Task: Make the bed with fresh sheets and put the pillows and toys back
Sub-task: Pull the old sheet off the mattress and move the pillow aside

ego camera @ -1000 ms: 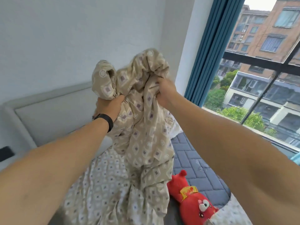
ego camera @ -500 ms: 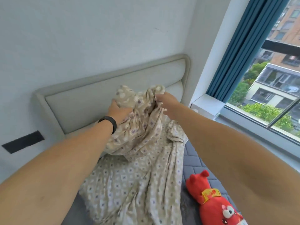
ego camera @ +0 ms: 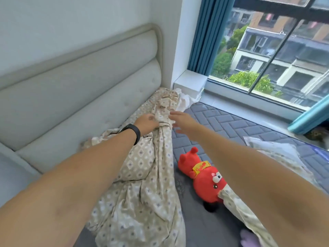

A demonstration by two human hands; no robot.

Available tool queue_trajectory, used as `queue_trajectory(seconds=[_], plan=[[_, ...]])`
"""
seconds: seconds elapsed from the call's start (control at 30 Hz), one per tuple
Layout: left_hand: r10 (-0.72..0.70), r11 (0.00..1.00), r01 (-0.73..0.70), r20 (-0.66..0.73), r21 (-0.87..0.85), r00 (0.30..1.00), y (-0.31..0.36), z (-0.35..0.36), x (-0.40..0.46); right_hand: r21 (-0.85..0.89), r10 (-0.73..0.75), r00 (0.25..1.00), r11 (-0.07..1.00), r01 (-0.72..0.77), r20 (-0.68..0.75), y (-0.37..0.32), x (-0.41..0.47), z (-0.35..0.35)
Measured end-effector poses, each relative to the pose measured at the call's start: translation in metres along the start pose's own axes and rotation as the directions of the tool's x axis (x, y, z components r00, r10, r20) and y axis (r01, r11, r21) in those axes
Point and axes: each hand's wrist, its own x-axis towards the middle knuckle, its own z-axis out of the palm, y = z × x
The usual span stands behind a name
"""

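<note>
Bed: the grey quilted mattress [ego camera: 236, 125] is left bare over its window half, so plenty of open surface is offered for spreading toward the window [ego camera: 267, 56].
Headboard: the padded headboard [ego camera: 80, 90] is met along the left; no room is left that way, and the cloth is pressed up against its foot.
Sheet: the patterned sheet [ego camera: 142, 175], held high against the wall a second ago, has now been brought down and is laid in a long bunched rope along the headboard side, its far end reaching the corner by the sill.
Meaning: the lowering is judged done, the spreading not yet begun; the width is still gathered, and a pull toward the window would be called for.
Edges: the far corner of the mattress is hemmed by the white sill block [ego camera: 190, 82] and curtain [ego camera: 203, 32], so tucking there is judged tight.
Pillow: a patterned pillow [ego camera: 277, 154] is seen near the right edge, apart from the sheet.
Toy: the red plush toy [ego camera: 204, 173] is lying face-up in the spreading path, just beside the bunched cloth; a snag is judged likely unless it is moved.
Left hand: the left hand [ego camera: 146, 123] is kept curled into the bunch, cloth gripped.
Right hand: the right hand [ego camera: 180, 120] has been let go of the cloth; fingers are spread and nothing is held, just beside the fold.
</note>
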Motion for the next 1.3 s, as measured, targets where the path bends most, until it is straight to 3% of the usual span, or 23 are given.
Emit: queue_trajectory(seconds=[0.33,0.53,0.6,0.7,0.87,1.03,1.2,1.3], plan=[[0.128,0.973,-0.182,0.322,0.144,0.938,0.076,0.278,-0.060,-0.035,0.207,0.935,0.973,-0.227,-0.289,0.214,-0.122,-0.180],[0.070,0.966,-0.189,0.531,0.174,0.844,0.081,0.442,-0.125,0.041,0.394,0.871,0.916,-0.400,-0.295,0.344,-0.187,-0.259],[0.051,0.964,-0.185,0.550,0.191,0.833,0.073,0.461,-0.133,0.066,0.407,0.858,0.910,-0.408,-0.314,0.370,-0.198,-0.264],[-0.061,0.960,-0.118,0.604,0.253,0.795,0.056,0.531,-0.137,0.164,0.508,0.815,0.861,-0.481,-0.280,0.449,-0.209,-0.285],[-0.176,0.966,0.024,0.584,0.258,0.792,0.035,0.580,-0.125,0.275,0.519,0.810,0.849,-0.451,-0.273,0.498,-0.219,-0.287],[-0.339,0.937,0.210,0.579,0.279,0.741,-0.009,0.632,-0.110,0.299,0.502,0.830,0.853,-0.428,-0.244,0.547,-0.210,-0.293],[-0.365,0.917,0.179,0.566,0.357,0.740,-0.028,0.659,-0.101,0.268,0.493,0.826,0.864,-0.427,-0.273,0.571,-0.190,-0.295],[-0.332,0.917,0.150,0.502,0.369,0.798,-0.029,0.662,-0.097,0.269,0.502,0.827,0.858,-0.438,-0.254,0.578,-0.188,-0.288]])
